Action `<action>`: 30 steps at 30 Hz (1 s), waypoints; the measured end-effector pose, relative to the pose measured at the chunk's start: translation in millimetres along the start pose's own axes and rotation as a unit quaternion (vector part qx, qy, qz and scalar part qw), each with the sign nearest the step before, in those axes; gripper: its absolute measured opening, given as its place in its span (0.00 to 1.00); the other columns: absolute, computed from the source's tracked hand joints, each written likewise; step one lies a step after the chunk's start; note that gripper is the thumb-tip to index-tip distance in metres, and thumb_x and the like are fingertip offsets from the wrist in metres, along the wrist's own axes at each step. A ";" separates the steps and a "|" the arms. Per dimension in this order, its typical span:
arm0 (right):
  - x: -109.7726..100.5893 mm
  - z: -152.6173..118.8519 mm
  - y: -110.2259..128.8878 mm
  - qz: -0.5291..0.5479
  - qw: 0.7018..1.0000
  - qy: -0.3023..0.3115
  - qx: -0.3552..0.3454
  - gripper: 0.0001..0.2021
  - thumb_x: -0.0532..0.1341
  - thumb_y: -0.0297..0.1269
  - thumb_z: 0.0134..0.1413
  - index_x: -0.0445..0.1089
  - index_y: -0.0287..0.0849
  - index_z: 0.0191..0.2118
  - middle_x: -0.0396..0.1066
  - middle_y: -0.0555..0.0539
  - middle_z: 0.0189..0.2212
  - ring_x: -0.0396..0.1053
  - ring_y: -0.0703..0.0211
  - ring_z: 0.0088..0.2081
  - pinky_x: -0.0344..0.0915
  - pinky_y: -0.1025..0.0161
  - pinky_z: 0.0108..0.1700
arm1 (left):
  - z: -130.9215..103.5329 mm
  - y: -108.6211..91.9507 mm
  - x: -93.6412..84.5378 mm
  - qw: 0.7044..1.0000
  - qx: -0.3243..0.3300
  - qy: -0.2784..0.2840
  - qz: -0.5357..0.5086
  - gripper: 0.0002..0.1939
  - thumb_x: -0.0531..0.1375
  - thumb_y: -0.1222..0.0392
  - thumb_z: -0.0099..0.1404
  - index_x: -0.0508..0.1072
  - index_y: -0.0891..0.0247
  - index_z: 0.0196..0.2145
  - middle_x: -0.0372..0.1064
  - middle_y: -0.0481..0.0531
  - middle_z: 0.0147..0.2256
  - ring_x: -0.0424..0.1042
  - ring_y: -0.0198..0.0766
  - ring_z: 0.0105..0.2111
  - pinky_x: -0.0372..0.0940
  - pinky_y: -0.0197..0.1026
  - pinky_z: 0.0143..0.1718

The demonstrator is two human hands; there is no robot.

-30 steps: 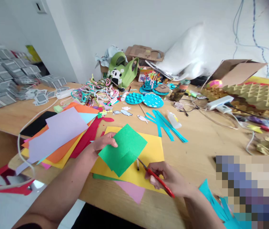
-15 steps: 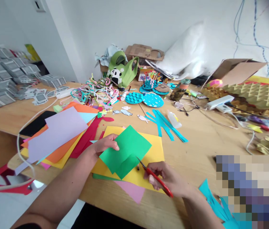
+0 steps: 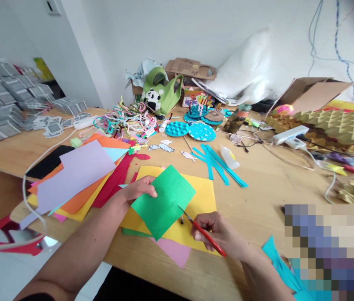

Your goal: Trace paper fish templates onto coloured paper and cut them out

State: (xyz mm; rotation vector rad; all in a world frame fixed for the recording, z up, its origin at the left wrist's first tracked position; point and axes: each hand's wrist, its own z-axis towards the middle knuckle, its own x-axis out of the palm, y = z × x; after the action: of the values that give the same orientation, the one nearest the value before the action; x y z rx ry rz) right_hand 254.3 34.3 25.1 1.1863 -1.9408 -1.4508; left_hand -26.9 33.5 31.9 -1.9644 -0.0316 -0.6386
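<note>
Pinched at its left corner by my left hand [image 3: 141,189], a green paper sheet [image 3: 164,200] is held above a yellow sheet [image 3: 206,196]. My right hand [image 3: 216,230] grips red-handled scissors [image 3: 208,236], whose blade tips meet the green sheet's lower right edge. How far the blades are apart is too small to tell. A pink sheet [image 3: 177,252] sticks out beneath the yellow one, toward the table's front edge.
Stacked coloured paper [image 3: 76,177] lies on the left. Behind are blue strips [image 3: 212,165], paper fish [image 3: 188,156], a glue bottle [image 3: 229,157], blue discs [image 3: 202,131] and pipe cleaners [image 3: 123,119]. A power strip [image 3: 289,134] and egg trays [image 3: 336,123] sit at the right.
The green sheet's right and bottom corners have shifted, and its lower part looks flatter. The scissors and my right hand have moved slightly. My left hand keeps its hold.
</note>
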 end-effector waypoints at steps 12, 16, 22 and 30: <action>-1.1 0.6 2.1 -0.023 0.999 -0.036 0.003 0.21 0.64 0.54 0.49 0.61 0.40 0.23 0.61 0.53 0.15 0.57 0.70 0.16 0.49 0.71 0.18 | 0.1 -3.8 10.1 0.997 -0.036 -0.065 -0.020 0.15 0.70 0.57 0.49 0.78 0.69 0.33 0.77 0.58 0.31 0.76 0.42 0.30 0.69 0.41 0.36; -1.0 1.4 0.1 -0.014 0.999 -0.030 -0.005 0.21 0.64 0.54 0.49 0.61 0.40 0.24 0.62 0.53 0.15 0.58 0.69 0.18 0.51 0.70 0.19 | 1.5 -0.5 10.2 0.997 -0.034 -0.061 -0.022 0.15 0.70 0.57 0.49 0.78 0.69 0.33 0.77 0.59 0.32 0.76 0.43 0.31 0.69 0.40 0.35; 0.0 0.0 1.3 -0.021 1.000 -0.009 0.008 0.22 0.63 0.55 0.49 0.61 0.40 0.24 0.63 0.52 0.18 0.57 0.69 0.19 0.52 0.69 0.21 | 2.0 1.8 9.7 0.999 -0.041 -0.026 -0.016 0.15 0.69 0.57 0.51 0.78 0.70 0.34 0.78 0.60 0.32 0.77 0.43 0.31 0.69 0.40 0.35; 0.2 0.8 1.4 -0.033 0.999 0.004 0.018 0.22 0.62 0.55 0.51 0.62 0.40 0.24 0.62 0.53 0.18 0.56 0.69 0.19 0.51 0.69 0.21 | 2.4 1.9 11.9 0.999 -0.042 0.007 0.016 0.16 0.68 0.56 0.54 0.78 0.70 0.37 0.78 0.60 0.33 0.77 0.42 0.32 0.69 0.40 0.37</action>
State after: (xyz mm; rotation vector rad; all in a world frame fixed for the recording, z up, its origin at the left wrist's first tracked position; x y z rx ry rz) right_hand 253.2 34.7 26.1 1.2805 -1.9476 -1.4480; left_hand -15.2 31.6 34.7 -2.0378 0.0363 -0.6428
